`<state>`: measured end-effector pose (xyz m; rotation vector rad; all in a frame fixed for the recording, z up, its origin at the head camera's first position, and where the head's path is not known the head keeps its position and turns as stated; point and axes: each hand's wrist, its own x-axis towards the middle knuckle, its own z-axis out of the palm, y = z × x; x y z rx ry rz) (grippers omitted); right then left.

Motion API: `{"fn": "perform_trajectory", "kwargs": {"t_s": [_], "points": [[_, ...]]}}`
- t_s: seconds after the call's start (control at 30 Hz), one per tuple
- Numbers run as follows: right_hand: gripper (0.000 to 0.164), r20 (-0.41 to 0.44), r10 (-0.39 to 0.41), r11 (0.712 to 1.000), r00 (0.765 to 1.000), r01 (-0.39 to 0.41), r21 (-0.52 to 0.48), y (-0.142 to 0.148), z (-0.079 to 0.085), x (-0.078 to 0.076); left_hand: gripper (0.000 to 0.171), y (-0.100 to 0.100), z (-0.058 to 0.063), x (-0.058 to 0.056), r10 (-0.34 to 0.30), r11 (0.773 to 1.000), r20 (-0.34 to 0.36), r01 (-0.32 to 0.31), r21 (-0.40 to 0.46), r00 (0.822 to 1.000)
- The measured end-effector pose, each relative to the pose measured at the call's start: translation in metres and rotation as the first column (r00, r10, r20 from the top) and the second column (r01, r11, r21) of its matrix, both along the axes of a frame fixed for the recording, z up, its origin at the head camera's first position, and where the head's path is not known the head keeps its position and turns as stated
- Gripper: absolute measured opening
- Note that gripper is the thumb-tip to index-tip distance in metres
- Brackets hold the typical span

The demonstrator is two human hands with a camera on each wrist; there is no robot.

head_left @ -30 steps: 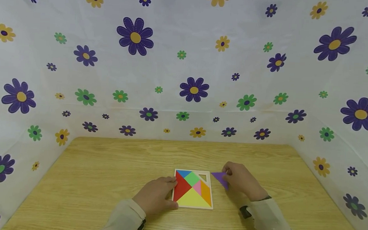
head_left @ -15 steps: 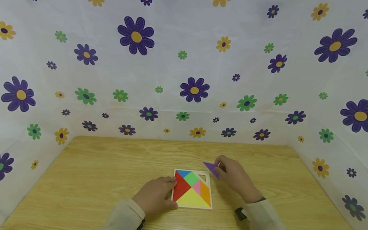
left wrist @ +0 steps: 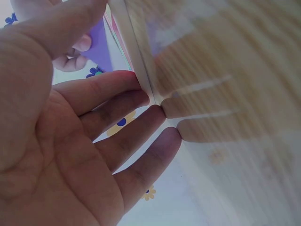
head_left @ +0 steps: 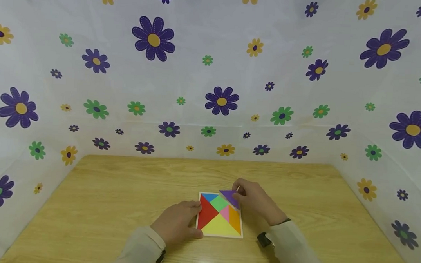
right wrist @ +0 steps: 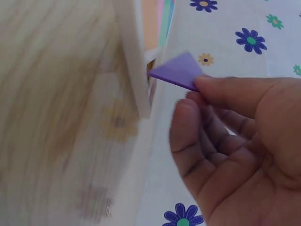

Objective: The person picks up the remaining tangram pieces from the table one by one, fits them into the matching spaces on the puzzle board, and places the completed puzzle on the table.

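Note:
A tangram tray [head_left: 223,236] with a pale wooden rim lies flat on the table. In it sit red [head_left: 207,213], yellow [head_left: 220,227], blue [head_left: 208,197], green [head_left: 219,203], pink [head_left: 225,213] and orange pieces [head_left: 235,221]. My left hand [head_left: 177,223] rests along the tray's left side, its extended fingertips and thumb touching the edge. Between thumb and fingers, my right hand [head_left: 258,201] pinches a purple triangle [right wrist: 178,70]. That piece is tilted over the tray's upper right corner and hides the opening there; the right wrist view shows one tip close to the rim.
The wood-grain table [head_left: 123,182] reaches back to a white cloth [head_left: 184,75] printed with flowers, which also stands along both sides. Dark bands show at both sleeve cuffs.
My right hand has carried the purple triangle leftward from beside the tray, over its upper right corner. My left hand has stayed at the tray's left edge.

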<state>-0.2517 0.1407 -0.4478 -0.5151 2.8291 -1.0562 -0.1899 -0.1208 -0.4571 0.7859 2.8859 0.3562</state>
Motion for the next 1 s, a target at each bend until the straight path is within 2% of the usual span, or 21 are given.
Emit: {"fn": "perform_trajectory", "kwargs": {"t_s": [0.3, 0.47, 0.63, 0.8, 1.0], "points": [[0.008, -0.002, 0.01, 0.999, 1.0, -0.01, 0.035, -0.007, -0.004, -0.002, 0.076, -0.003, 0.001, 0.003, 0.023, 1.0, 0.005, -0.023, -0.001, 1.0], [0.01, 0.012, -0.027, 0.997, 1.0, 0.026, 0.076, -0.01, -0.007, -0.002, 0.077, -0.004, -0.008, -0.002, -0.006, 1.0, -0.012, 0.006, 0.0, 1.0], [0.006, 0.018, -0.016, 0.992, 1.0, 0.014, 0.126, -0.011, -0.009, -0.004, 0.08, -0.006, -0.014, -0.005, 0.016, 1.0, -0.011, -0.017, -0.009, 1.0], [0.011, 0.037, 0.019, 0.988, 0.999, -0.024, 0.153, -0.012, -0.011, -0.004, 0.081, -0.006, -0.011, -0.003, 0.019, 1.0, -0.001, -0.019, 0.007, 1.0], [0.004, 0.046, 0.006, 0.987, 0.999, -0.014, 0.162, -0.01, -0.012, -0.001, 0.08, 0.0, -0.007, -0.002, 0.01, 1.0, -0.001, -0.01, 0.006, 1.0]]}}
